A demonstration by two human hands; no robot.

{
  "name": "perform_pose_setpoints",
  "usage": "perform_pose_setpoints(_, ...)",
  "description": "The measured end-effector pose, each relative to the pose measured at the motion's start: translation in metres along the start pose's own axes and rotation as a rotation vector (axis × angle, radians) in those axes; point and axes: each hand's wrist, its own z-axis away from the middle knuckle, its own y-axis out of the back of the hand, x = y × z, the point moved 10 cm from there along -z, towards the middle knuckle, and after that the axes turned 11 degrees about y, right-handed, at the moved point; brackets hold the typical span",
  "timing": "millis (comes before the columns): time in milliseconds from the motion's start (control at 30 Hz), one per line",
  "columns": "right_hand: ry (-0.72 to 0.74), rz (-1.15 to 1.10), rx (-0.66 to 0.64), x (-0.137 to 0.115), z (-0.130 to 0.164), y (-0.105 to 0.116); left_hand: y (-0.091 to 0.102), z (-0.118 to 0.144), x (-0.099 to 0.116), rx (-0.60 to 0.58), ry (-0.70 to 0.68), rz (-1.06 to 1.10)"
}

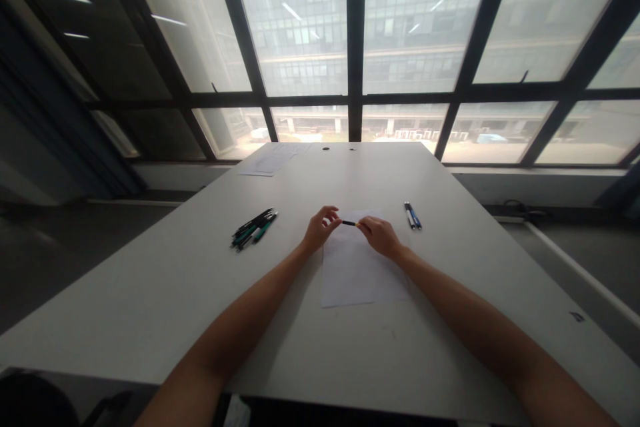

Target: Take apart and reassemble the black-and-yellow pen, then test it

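Near the middle of the white table [165, 293], both hands meet over a sheet of paper [357, 277]. Between them is a pen [349, 223], dark with an orange bit at its right end, lying level just above the far edge of the sheet. The left hand [320, 227] pinches its dark end with curled fingertips, the other fingers loosely bent; the right hand [379, 235] is closed around the orange end, knuckles up.

Left of the hands, well apart, lies a bundle of dark pens with green accents [253, 227], fanned slightly and pointing far-right. On the right, near the sheet but not touching it, two pens [413, 215] lie side by side, blue and dark. At the far left corner of the table rests another sheet [273, 163], and two small round holes [339, 148] sit at the far edge. Nothing stands between the hands and these things.

Beyond the table a wall of windows [300, 20] with dark frames shows a grey building outside. Dark floor runs along both sides.
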Motion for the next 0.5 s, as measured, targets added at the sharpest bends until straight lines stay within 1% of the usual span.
perform_pose_setpoints(67,0.003,-0.003,0.002,0.000,0.000,0.000,0.000,-0.002,-0.004,0.017,0.035,-0.071)
perform_pose_setpoints(200,0.007,0.000,-0.002,0.000,-0.001,-0.001,-0.004,-0.003,-0.010,-0.003,0.062,-0.165)
perform_pose_setpoints(300,0.007,-0.003,-0.009,0.001,0.000,-0.002,-0.004,-0.002,-0.009,-0.005,0.055,-0.154)
perform_pose_setpoints(500,-0.005,0.005,-0.017,0.003,0.000,-0.002,-0.004,0.003,0.005,-0.044,-0.032,-0.053)
